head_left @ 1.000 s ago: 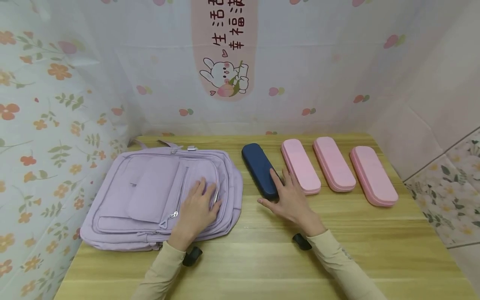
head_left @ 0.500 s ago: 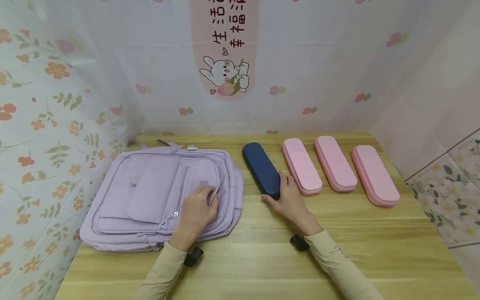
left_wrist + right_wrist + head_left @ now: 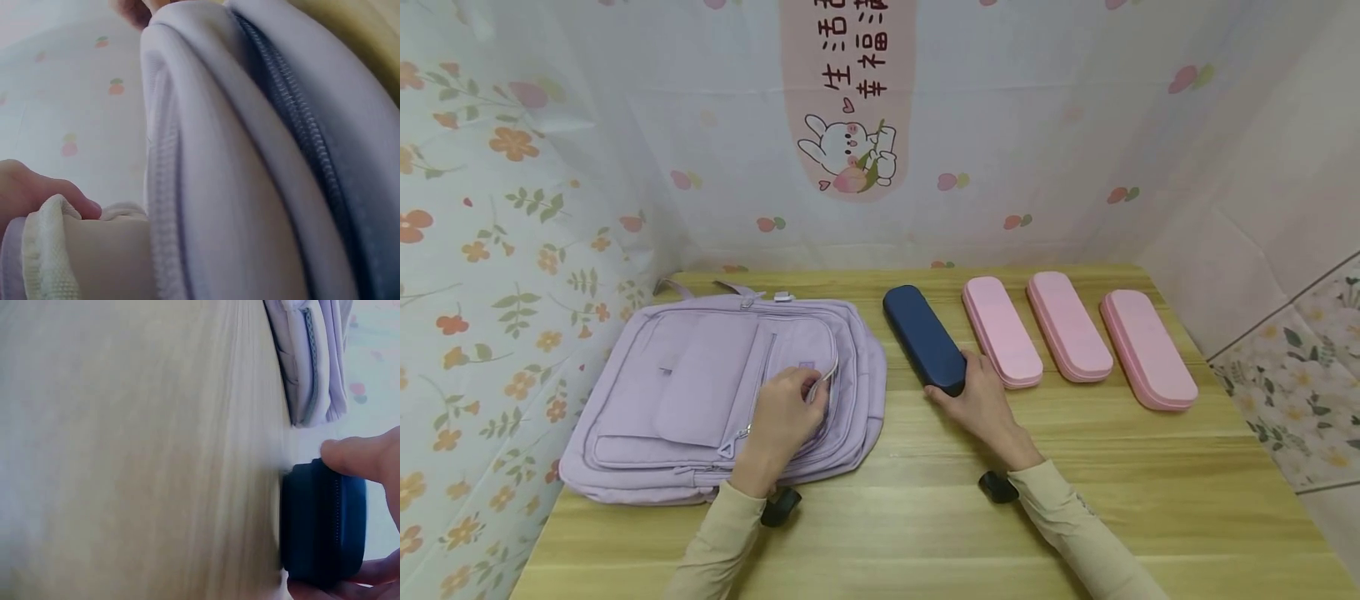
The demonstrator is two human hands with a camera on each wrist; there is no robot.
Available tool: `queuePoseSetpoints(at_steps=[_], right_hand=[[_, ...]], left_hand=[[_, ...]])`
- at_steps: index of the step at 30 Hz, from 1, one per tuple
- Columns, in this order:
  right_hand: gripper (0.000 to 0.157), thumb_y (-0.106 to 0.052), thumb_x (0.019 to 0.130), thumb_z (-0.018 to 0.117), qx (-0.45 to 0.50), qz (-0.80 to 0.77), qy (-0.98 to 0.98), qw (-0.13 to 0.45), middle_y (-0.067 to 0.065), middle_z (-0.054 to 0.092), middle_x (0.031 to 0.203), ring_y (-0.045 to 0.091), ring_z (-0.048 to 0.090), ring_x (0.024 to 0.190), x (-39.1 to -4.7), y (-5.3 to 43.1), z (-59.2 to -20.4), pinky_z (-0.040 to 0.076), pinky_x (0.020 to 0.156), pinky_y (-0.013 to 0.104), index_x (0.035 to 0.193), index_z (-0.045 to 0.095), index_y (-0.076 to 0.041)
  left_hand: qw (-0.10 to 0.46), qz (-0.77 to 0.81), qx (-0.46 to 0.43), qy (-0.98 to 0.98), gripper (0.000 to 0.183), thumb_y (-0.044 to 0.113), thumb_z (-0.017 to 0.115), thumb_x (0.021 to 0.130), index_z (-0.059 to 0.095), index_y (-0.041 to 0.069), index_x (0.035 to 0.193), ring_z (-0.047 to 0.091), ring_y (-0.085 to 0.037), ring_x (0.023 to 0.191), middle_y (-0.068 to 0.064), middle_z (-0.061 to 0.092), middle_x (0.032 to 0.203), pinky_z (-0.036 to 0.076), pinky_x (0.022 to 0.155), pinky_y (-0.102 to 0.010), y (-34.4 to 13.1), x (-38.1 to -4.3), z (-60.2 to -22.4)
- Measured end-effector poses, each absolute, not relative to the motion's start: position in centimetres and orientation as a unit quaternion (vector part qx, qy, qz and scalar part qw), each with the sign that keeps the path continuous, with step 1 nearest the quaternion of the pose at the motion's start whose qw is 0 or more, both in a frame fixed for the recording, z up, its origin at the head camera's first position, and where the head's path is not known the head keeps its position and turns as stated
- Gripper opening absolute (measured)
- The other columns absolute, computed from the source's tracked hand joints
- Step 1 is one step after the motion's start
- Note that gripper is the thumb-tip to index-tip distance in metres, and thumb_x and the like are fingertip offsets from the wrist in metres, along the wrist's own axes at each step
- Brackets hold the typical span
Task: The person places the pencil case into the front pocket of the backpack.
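A lilac backpack [image 3: 703,367] lies flat on the left of the wooden table, its front pocket partly unzipped. My left hand [image 3: 784,421] pinches the edge of that pocket's opening and lifts it a little. In the left wrist view, curled fingers [image 3: 34,187] hold the pale fabric edge beside the open pocket. A navy zippered pencil case [image 3: 922,333] lies right of the backpack. My right hand [image 3: 985,408] grips its near end, thumb on the left side and fingers on the right. The right wrist view shows the thumb [image 3: 359,456] against the zipped case [image 3: 322,525].
Three pink zippered cases, a left one [image 3: 1002,332], a middle one [image 3: 1069,327] and a right one [image 3: 1148,348], lie in a row right of the navy case. A printed curtain [image 3: 1022,125] stands behind the table [image 3: 910,533].
My left fingers have gone from lying spread on the pocket to pinching its edge and raising it. My right hand has closed round the navy case, whose near end has swung slightly right.
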State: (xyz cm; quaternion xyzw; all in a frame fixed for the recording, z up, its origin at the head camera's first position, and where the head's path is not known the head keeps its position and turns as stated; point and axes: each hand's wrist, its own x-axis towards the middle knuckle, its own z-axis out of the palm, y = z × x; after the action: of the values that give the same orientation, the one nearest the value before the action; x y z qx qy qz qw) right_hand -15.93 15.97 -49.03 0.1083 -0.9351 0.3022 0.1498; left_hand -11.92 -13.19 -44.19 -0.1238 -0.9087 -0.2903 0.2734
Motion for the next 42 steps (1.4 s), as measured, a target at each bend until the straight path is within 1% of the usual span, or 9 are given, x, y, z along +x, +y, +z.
queuePoseSetpoints(at_steps=[3,5,10,14,20,26,31,37,42], right_hand=[[0.079,-0.031,0.076,0.088,0.105,0.312,-0.931,0.155,0.035,0.062,0.110,0.045,0.064,0.097,-16.0,16.0,-49.3,0.057,0.082,0.054,0.127,0.053,0.018],[0.078,-0.031,0.076,0.088,0.103,0.319,-0.928,0.160,0.034,0.063,0.109,0.045,0.064,0.095,-16.0,16.0,-49.4,0.058,0.081,0.054,0.127,0.053,0.017],[0.078,-0.032,0.076,0.087,0.094,0.328,-0.925,0.168,0.034,0.063,0.111,0.045,0.064,0.096,-15.9,15.8,-49.2,0.057,0.081,0.055,0.127,0.054,0.017],[0.079,-0.034,0.077,0.086,0.078,0.336,-0.925,0.160,0.034,0.062,0.113,0.046,0.064,0.099,-15.8,15.7,-49.0,0.056,0.083,0.055,0.129,0.053,0.016],[0.080,-0.036,0.079,0.084,0.063,0.343,-0.926,0.146,0.032,0.061,0.117,0.045,0.062,0.102,-15.7,15.6,-48.8,0.055,0.088,0.054,0.132,0.052,0.014],[0.078,-0.034,0.079,0.085,0.076,0.350,-0.920,0.162,0.031,0.060,0.118,0.044,0.060,0.106,-15.6,15.2,-48.3,0.053,0.092,0.054,0.132,0.052,0.013],[0.076,-0.032,0.077,0.086,0.095,0.351,-0.913,0.183,0.031,0.062,0.117,0.044,0.062,0.104,-15.1,14.6,-47.5,0.054,0.089,0.054,0.129,0.053,0.013],[0.076,-0.033,0.078,0.086,0.111,0.353,-0.911,0.182,0.030,0.062,0.119,0.043,0.066,0.099,-14.5,13.5,-46.6,0.058,0.083,0.053,0.129,0.053,0.013],[0.075,-0.033,0.078,0.086,0.121,0.357,-0.908,0.185,0.029,0.061,0.120,0.042,0.065,0.099,-14.2,12.7,-46.2,0.058,0.084,0.051,0.129,0.054,0.012]], left_hand=[[0.281,-0.296,-0.125,-0.904,0.004,0.000,0.075,0.077,0.075,-0.003,0.080,0.057,-0.021,0.056,-0.009,0.064,0.065,0.050,0.052,-0.038,-13.3,-12.0,-44.1],[0.291,-0.300,-0.126,-0.900,0.003,0.000,0.075,0.076,0.075,-0.002,0.079,0.056,-0.020,0.055,-0.008,0.064,0.064,0.050,0.051,-0.037,-13.4,-12.1,-44.1],[0.311,-0.315,-0.129,-0.887,0.005,-0.003,0.074,0.075,0.075,-0.002,0.079,0.063,-0.022,0.057,-0.012,0.070,0.068,0.056,0.052,-0.037,-13.7,-12.1,-43.8],[0.317,-0.334,-0.126,-0.879,0.006,-0.004,0.075,0.077,0.075,-0.004,0.082,0.068,-0.022,0.058,-0.015,0.073,0.072,0.060,0.054,-0.036,-13.9,-12.1,-43.3],[0.329,-0.349,-0.121,-0.869,0.006,-0.003,0.075,0.078,0.075,-0.004,0.083,0.069,-0.022,0.058,-0.014,0.074,0.074,0.061,0.055,-0.036,-14.4,-12.0,-42.9],[0.337,-0.359,-0.121,-0.862,0.006,-0.005,0.073,0.079,0.076,-0.004,0.085,0.069,-0.022,0.059,-0.015,0.075,0.075,0.061,0.054,-0.033,-14.8,-12.0,-42.4],[0.349,-0.369,-0.116,-0.853,0.007,-0.005,0.074,0.080,0.076,-0.003,0.086,0.069,-0.020,0.059,-0.014,0.075,0.076,0.061,0.054,-0.030,-15.3,-12.0,-42.0],[0.382,-0.370,-0.121,-0.838,0.008,-0.005,0.073,0.080,0.077,-0.003,0.087,0.069,-0.020,0.059,-0.013,0.075,0.077,0.060,0.055,-0.029,-15.9,-12.0,-41.7],[0.408,-0.380,-0.119,-0.821,0.010,-0.006,0.072,0.081,0.077,-0.002,0.089,0.068,-0.021,0.059,-0.012,0.075,0.076,0.060,0.055,-0.029,-16.2,-11.9,-41.4]])
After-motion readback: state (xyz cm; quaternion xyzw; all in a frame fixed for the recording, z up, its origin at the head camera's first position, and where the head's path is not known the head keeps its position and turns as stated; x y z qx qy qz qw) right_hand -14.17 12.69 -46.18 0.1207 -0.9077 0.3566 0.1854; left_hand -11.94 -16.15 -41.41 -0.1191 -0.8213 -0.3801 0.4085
